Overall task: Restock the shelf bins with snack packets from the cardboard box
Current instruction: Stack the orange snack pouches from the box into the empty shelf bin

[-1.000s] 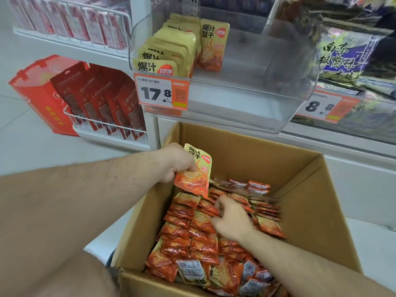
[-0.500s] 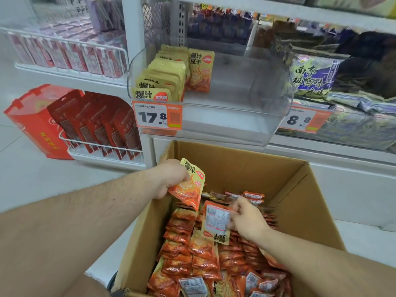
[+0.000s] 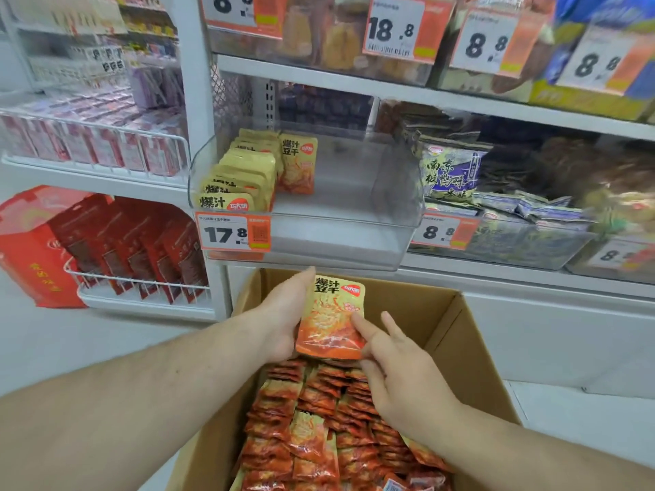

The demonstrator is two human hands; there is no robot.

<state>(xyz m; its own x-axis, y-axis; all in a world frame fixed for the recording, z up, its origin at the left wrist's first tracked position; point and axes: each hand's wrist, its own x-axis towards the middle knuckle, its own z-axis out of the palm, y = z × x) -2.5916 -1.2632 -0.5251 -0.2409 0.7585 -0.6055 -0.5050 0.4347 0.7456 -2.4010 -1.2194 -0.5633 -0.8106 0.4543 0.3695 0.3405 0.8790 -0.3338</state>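
Over the box I've got my left hand holding a packet upright from behind, fingers running up its left edge and mostly straight, front label facing me. My right hand is loosely spread, index fingertip touching the packet's right edge, thumb down near its bottom corner. How much my left thumb is gripping I can't tell, the packet covers it.

Below both hands the box is packed with rows of the same orange packets, running out of the bottom of the shot. The packet sits just under the front lip of the clear bin, close to the 17.8 tag. That bin has one row of packets along its left side and one more standing behind, with the whole middle and right side bare, so plenty of room there.

Bins to the right and the shelf above are blurry, only price tags and some dark packs readable.
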